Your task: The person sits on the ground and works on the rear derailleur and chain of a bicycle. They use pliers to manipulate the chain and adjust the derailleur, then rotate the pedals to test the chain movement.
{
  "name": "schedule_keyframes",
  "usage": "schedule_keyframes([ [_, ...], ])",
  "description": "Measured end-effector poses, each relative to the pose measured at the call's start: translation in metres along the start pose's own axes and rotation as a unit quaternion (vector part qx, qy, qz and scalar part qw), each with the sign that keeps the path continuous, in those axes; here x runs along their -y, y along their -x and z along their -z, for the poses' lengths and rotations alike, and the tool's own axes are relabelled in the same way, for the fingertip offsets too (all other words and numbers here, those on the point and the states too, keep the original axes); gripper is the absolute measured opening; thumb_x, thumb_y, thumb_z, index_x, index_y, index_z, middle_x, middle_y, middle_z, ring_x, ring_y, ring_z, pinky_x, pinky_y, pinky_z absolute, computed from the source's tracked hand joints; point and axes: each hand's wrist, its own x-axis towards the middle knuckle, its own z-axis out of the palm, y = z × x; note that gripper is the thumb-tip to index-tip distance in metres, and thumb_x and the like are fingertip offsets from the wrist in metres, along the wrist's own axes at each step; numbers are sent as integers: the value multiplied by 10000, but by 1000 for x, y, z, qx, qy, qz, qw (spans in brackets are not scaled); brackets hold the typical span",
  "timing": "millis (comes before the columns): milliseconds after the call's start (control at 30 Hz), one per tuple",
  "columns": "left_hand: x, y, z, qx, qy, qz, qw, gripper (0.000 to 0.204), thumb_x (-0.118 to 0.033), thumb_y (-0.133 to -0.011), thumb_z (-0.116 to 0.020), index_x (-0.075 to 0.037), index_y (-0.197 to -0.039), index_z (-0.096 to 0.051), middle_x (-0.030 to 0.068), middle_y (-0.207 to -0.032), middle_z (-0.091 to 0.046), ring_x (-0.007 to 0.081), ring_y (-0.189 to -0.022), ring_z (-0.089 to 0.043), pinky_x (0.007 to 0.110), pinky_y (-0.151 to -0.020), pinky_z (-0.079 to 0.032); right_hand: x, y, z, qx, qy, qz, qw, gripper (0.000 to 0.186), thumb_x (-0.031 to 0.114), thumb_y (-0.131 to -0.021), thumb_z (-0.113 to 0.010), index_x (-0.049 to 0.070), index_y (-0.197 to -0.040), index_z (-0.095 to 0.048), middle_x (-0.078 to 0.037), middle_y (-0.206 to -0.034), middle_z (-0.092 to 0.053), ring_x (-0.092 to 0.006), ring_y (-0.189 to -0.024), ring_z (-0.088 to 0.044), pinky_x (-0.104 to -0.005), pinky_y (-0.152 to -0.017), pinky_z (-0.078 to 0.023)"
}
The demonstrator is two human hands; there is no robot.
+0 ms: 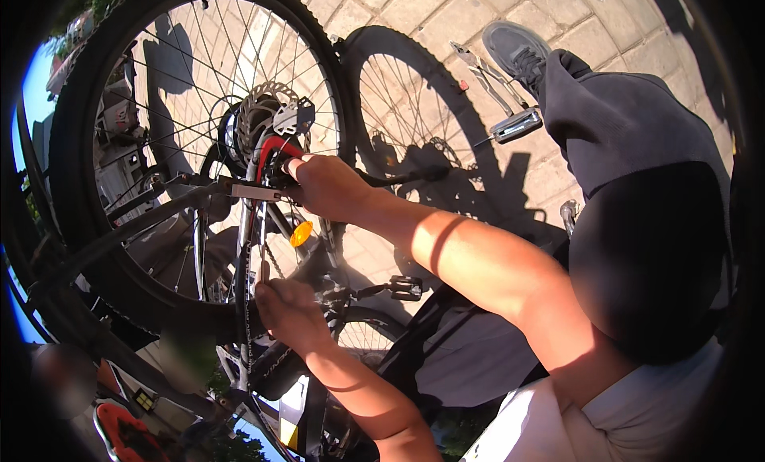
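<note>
A bicycle's rear wheel (344, 103) with a knobbly black tyre fills the upper left. At its hub are a disc brake rotor (259, 115) and a silver bracket (293, 116). My right hand (328, 187) is closed beside the hub, by a red curved handle (275, 146); the palm hides most of what it grips. Below it my left hand (291, 312) is closed against a dark frame tube (244, 303), its fingertips partly hidden. Between the hands shows an orange reflector (301, 233). A pale flat bar (255, 193) lies close to my right fingers.
A pedal (406, 287) sticks out right of my left hand. Another pedal (516, 126) lies near my grey shoe (518, 52) on the paving (446, 16). A dark bar (135, 223) crosses the wheel. The wheel's shadow falls on the paving. At lower left sits a red object (127, 434).
</note>
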Motion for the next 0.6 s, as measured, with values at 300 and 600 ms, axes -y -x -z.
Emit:
schedule_keyframes([
  [300,-4,-5,25,-56,-225,-48,972,330,-281,-998,-497,-68,-1233,-590,-30,-669,-442,33,-539,-371,191,-484,-268,11,-7,-11,42,-60,-61,995,218,161,-825,-679,-19,-937,-631,-213,-785,-655,-345,-764,-654,-383,-674,-487],
  [600,-8,-15,36,-43,-363,-156,917,327,-333,-972,-503,-79,-1138,-624,183,-1030,-643,363,-955,-612,408,-843,-471,-8,-17,-11,43,-60,12,997,161,124,-865,-664,-15,-939,-632,-54,-797,-675,-121,-698,-616,-286,-640,-473],
])
